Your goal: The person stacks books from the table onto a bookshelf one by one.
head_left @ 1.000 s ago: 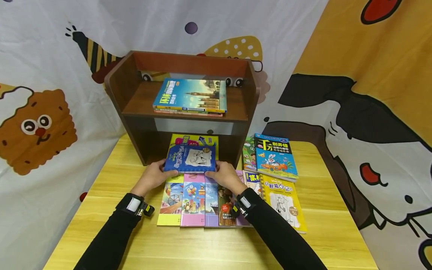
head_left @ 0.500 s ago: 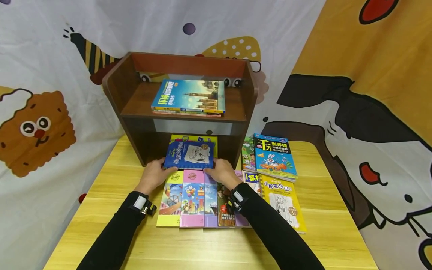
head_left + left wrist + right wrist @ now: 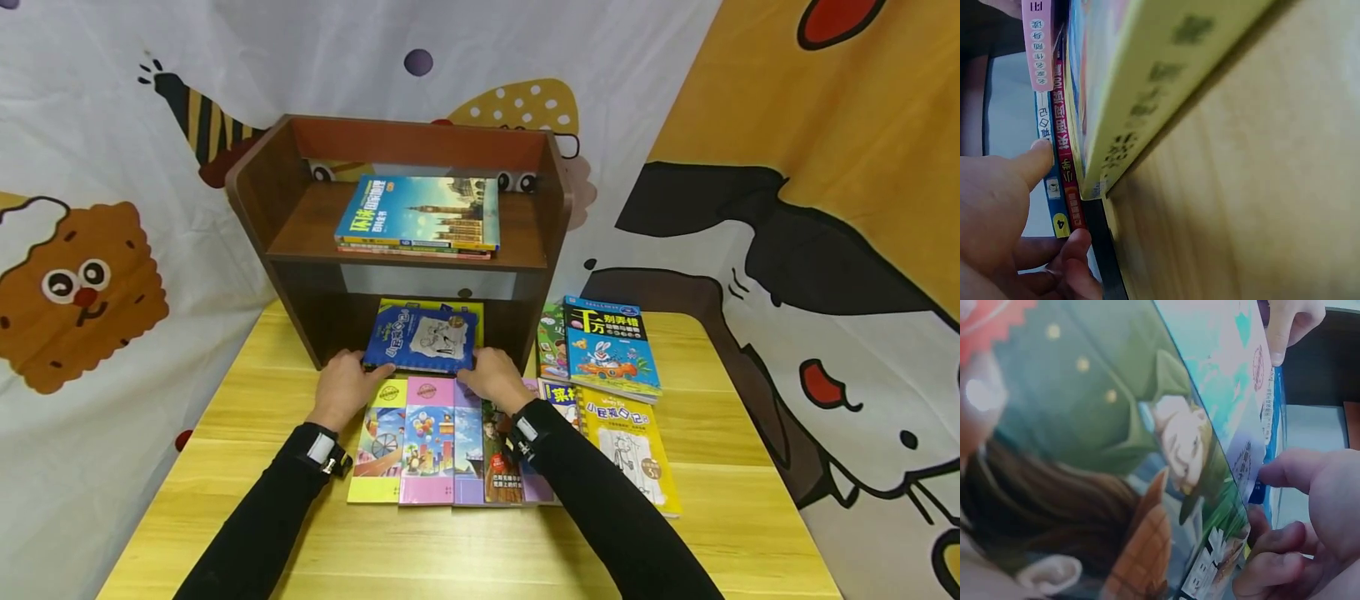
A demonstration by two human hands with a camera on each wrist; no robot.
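A blue comic-style book (image 3: pixel 427 337) lies flat in the lower opening of the brown shelf unit (image 3: pixel 300 321), on top of a yellow-covered book (image 3: pixel 478 321). My left hand (image 3: pixel 343 387) holds its front left corner. The thumb lies against the blue spine (image 3: pixel 1052 181), and the fingers curl at the end of the red spine (image 3: pixel 1065 156) beneath it. At the front right corner my right hand (image 3: pixel 495 379) grips the blue book, thumb on the spine side and fingers curled lower down. The right fingers are partly hidden behind a book's edge in the right wrist view.
Overlapping books, among them a pink one (image 3: pixel 427 446) and a yellow-edged one (image 3: pixel 375 487), lie right in front of the shelf. More books, including a blue rabbit-cover book (image 3: pixel 611 354) and a yellow book (image 3: pixel 630 446), lie right. A stack (image 3: pixel 420 212) sits on the upper shelf.
The blue book has slid back and come down flatter, covering more of the yellow book under it. Both hands have moved forward slightly with it.
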